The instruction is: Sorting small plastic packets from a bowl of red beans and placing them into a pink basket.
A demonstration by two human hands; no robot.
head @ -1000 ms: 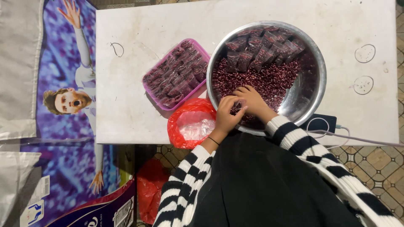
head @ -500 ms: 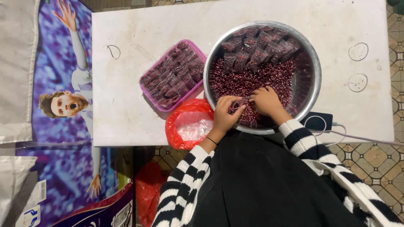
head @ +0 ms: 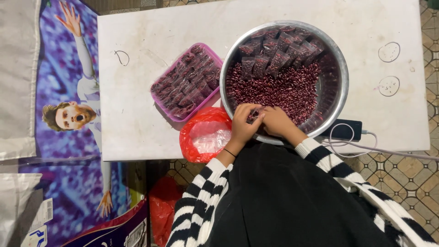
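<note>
A large metal bowl [head: 340, 75] on a white table holds loose dark red beans [head: 283, 89], with several small filled packets [head: 279, 50] stacked at its far side. My left hand [head: 243, 122] and my right hand [head: 276, 121] meet at the bowl's near rim, fingers pinched together over the beans around something small that I cannot make out. A pink tray [head: 161, 106] full of bean packets lies left of the bowl. A red plastic bag [head: 201, 120] with clear bags inside sits just left of my left wrist.
A dark phone [head: 346, 130] with a white cable lies at the table's near edge, right of the bowl. A printed poster [head: 68, 119] and a carton lie left of the white table [head: 137, 91]. Another red bag [head: 161, 210] sits on the tiled floor below.
Both hands have drawn together at the near rim of the bowl. The view has shifted slightly.
</note>
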